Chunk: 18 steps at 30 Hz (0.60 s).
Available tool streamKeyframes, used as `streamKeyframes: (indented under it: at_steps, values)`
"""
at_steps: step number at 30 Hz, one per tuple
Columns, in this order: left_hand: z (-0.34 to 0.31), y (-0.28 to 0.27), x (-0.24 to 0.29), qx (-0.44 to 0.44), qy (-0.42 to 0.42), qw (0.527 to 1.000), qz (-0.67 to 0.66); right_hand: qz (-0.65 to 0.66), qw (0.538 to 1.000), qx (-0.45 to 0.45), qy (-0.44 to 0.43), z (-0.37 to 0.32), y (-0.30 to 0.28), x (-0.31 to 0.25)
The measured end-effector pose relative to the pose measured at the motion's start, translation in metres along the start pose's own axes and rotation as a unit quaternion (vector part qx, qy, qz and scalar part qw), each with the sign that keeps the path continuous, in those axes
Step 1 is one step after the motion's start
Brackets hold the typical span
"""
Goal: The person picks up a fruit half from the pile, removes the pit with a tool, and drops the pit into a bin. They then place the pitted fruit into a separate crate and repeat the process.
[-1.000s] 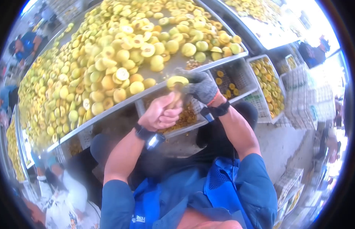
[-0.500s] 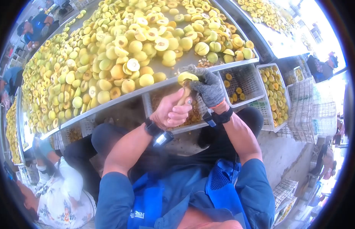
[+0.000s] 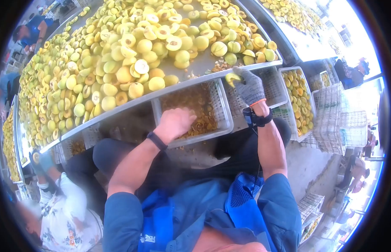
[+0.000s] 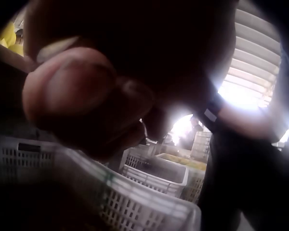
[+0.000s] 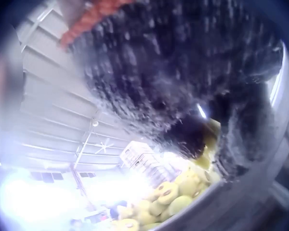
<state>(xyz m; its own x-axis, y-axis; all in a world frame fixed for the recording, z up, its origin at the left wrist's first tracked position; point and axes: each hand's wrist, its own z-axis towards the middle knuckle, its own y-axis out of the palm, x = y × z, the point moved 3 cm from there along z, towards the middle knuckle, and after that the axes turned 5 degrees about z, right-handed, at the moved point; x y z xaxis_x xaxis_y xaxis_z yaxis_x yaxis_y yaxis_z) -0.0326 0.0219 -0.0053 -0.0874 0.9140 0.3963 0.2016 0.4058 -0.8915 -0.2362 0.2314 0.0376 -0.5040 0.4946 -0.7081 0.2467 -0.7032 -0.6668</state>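
Observation:
My right hand [image 3: 248, 86], in a grey knit glove, pinches a yellow peach half [image 3: 232, 79] at the table's front rim. In the right wrist view the glove covers most of that fruit. My bare left hand [image 3: 175, 123] hovers over a pale plastic crate [image 3: 225, 110] that holds brown pits and scraps [image 3: 204, 122]. In the left wrist view its thumb [image 4: 77, 82] and fingers show dark and bent; I cannot tell whether anything is inside them. Halved yellow peaches [image 3: 136, 90] lie heaped on the metal table [image 3: 199, 59] beyond both hands.
The table's raised metal rim [image 3: 115, 112] runs between my lap and the fruit. To the right stand another crate [image 3: 276, 86], a crate full of peach halves [image 3: 298, 101] and stacked crates [image 3: 330, 122]. A person in white [image 3: 69, 222] sits close on the left.
Earlier both hands met at the fruit over the rim. Now the left hand has dropped back over the crate of pits, and the right has moved right with the peach half.

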Motion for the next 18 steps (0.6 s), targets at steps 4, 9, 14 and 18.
streamKeyframes:
  at_steps: [4,9,14,18]
  values:
    - [-0.002,-0.001,0.003,-0.037,-0.029,0.999,-0.010,-0.263,0.962,0.029,0.061,-0.005,-0.042,0.032]
    - [0.002,-0.007,0.014,0.013,-0.021,0.999,-0.035,-0.246,0.960,0.133,0.029,0.016,-0.057,0.027]
    - [0.008,-0.021,0.022,0.086,-0.023,0.994,-0.070,-0.229,0.972,-0.004,-0.054,0.099,0.005,-0.035]
    - [0.006,-0.035,0.017,0.077,-0.049,0.991,-0.094,-0.348,0.928,-0.122,-0.052,0.159,0.058,-0.014]
